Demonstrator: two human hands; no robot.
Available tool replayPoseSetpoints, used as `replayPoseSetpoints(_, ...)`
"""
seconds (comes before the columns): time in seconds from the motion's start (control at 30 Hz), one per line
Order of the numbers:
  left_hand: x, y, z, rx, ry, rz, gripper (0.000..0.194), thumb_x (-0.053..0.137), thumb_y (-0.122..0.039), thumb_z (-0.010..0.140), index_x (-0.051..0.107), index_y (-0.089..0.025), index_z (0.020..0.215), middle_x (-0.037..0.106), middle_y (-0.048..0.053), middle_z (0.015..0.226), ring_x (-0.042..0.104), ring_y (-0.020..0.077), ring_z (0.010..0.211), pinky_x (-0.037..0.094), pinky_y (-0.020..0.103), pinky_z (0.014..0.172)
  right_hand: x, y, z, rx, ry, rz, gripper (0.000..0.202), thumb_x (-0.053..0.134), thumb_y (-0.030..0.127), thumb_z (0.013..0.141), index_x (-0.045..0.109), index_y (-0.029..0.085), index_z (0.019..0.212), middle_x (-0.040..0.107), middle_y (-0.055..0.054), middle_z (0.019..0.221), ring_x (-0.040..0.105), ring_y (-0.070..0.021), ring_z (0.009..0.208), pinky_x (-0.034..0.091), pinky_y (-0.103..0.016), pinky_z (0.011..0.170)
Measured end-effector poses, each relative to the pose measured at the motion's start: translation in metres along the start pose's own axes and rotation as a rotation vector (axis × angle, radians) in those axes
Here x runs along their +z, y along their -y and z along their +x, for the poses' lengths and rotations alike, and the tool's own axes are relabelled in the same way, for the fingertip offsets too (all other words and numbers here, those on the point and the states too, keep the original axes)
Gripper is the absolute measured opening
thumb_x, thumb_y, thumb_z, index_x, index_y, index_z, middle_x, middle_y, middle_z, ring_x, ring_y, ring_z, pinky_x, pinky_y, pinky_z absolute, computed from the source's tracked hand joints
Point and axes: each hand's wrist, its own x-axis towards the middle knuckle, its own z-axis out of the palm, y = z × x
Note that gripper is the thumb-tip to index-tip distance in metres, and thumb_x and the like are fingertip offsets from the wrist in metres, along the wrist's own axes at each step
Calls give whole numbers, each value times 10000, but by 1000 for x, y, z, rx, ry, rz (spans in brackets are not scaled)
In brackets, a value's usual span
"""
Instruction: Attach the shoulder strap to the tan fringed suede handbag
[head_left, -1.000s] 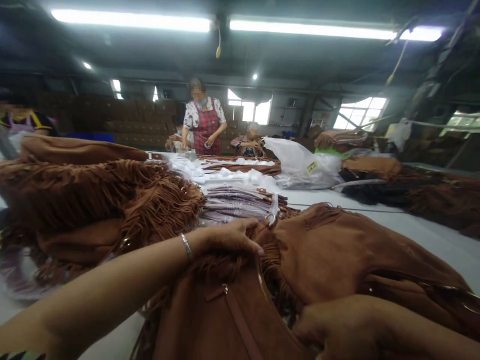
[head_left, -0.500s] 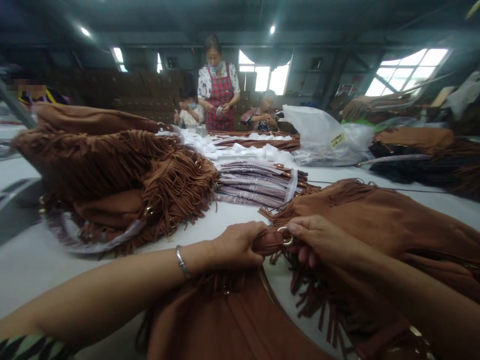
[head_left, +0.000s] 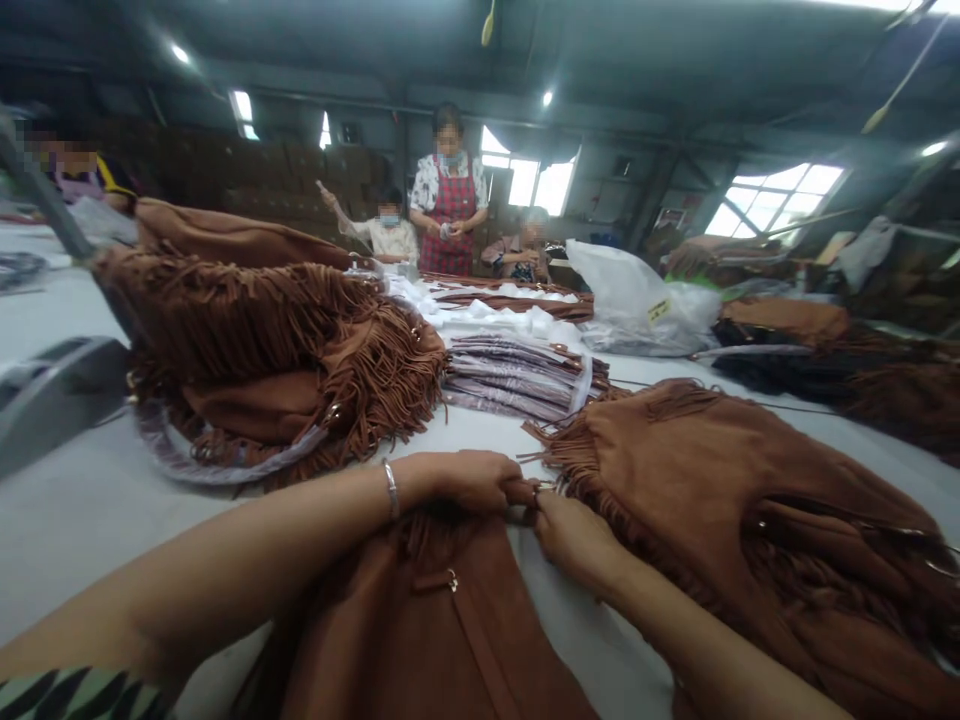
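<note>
A brown leather bag [head_left: 420,640] lies close in front of me, with a small gold-coloured clasp on its front. My left hand [head_left: 476,483], below a silver bracelet, is closed on a brown strap end [head_left: 521,492] at the bag's top. Against the other side of that strap end, my right hand [head_left: 559,520] pinches near a metal ring that is mostly hidden by the fingers. Just right of my right hand lies a second brown fringed bag [head_left: 690,450].
Fringed brown bags [head_left: 247,320] are piled at the left on the white table [head_left: 67,560]. Wrapped straps [head_left: 517,375] lie in the middle, with a plastic bag [head_left: 637,295] behind. Several people sit or stand across and at the far left.
Both hands have moved slightly left with the strap end, and my right fingers now cover most of the ring. The view has shifted, showing more of the right bag. One person across has raised an arm.
</note>
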Motion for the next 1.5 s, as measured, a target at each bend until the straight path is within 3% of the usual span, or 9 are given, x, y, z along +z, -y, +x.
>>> replayPoseSetpoints(0.1, 5, -3, 2, -5, -63, 98, 190, 529, -125, 631, 629, -171, 785, 612, 48, 752, 523, 197, 720, 414, 308, 701, -39, -2, 9, -50, 7, -300, 122, 552, 166, 744, 663, 120, 726, 688, -200, 864, 633, -343, 913, 430, -427, 781)
replayPoseSetpoints(0.27, 13, 9, -1, 10, -189, 73, 93, 504, -233, 734, 584, -189, 754, 574, 19, 707, 488, 151, 635, 362, 253, 604, -97, 2, 61, -127, -24, -557, 252, 465, 273, 891, 670, 153, 808, 691, -120, 852, 644, -264, 871, 462, -387, 762)
replayPoseSetpoints(0.6, 21, 29, 6, -26, -314, -52, 202, 546, -386, 744, 575, -188, 773, 569, 44, 702, 404, 139, 523, 267, 240, 482, -43, -11, 186, -192, -148, -710, 323, 576, 317, 888, 567, 140, 1158, 576, -101, 1182, 582, -229, 1027, 491, -441, 859)
replayPoseSetpoints(0.77, 18, 31, 7, -15, -308, -99, 323, 540, -504, 770, 595, -187, 742, 564, 34, 664, 380, 130, 501, 256, 242, 481, -74, -21, 199, -309, -128, -605, 246, 562, 326, 897, 603, 147, 1062, 619, -69, 1075, 607, -192, 932, 506, -402, 814)
replayPoseSetpoints(0.87, 20, 35, 9, 28, -311, -217, 462, 479, -610, 799, 620, -174, 742, 559, 25, 640, 419, 130, 531, 286, 242, 512, -98, -27, 196, -310, -248, -511, 219, 518, 308, 920, 591, 136, 1035, 627, -57, 1004, 610, -179, 890, 499, -379, 792)
replayPoseSetpoints(0.97, 19, 39, 13, -3, -403, -484, 558, 500, -619, 794, 617, -141, 1057, 639, 92, 921, 553, 179, 747, 389, 251, 646, -109, -23, 182, -296, -403, -436, 240, 333, 180, 963, 526, 118, 1091, 634, -71, 968, 616, -159, 858, 481, -318, 768)
replayPoseSetpoints(1.13, -12, 30, 4, 57, -812, -1029, 1041, 754, -529, 618, 216, -155, 1428, 323, 218, 1439, 366, 307, 1286, 386, 363, 942, -100, 28, 151, -387, -563, -432, 239, 307, 162, 912, 503, 113, 1042, 647, -114, 892, 604, -208, 813, 420, -300, 724)
replayPoseSetpoints(1.33, -75, 12, -37, 418, -1324, -1587, 370, 621, -449, 794, 532, -159, 1004, 650, 82, 1011, 615, 194, 958, 445, 331, 885, -73, 101, 102, -644, -608, -532, 248, 320, 106, 855, 559, 157, 817, 618, -140, 799, 559, -268, 766, 338, -379, 746)
replayPoseSetpoints(1.5, -86, -2, -53, 516, -1180, -1845, 219, 558, -351, 839, 511, -157, 748, 583, 1, 594, 596, 143, 587, 500, 335, 736, -66, 93, 48, -582, -327, -200, 177, 487, 218, 777, 525, 165, 942, 595, -55, 735, 536, -209, 662, 353, -304, 623)
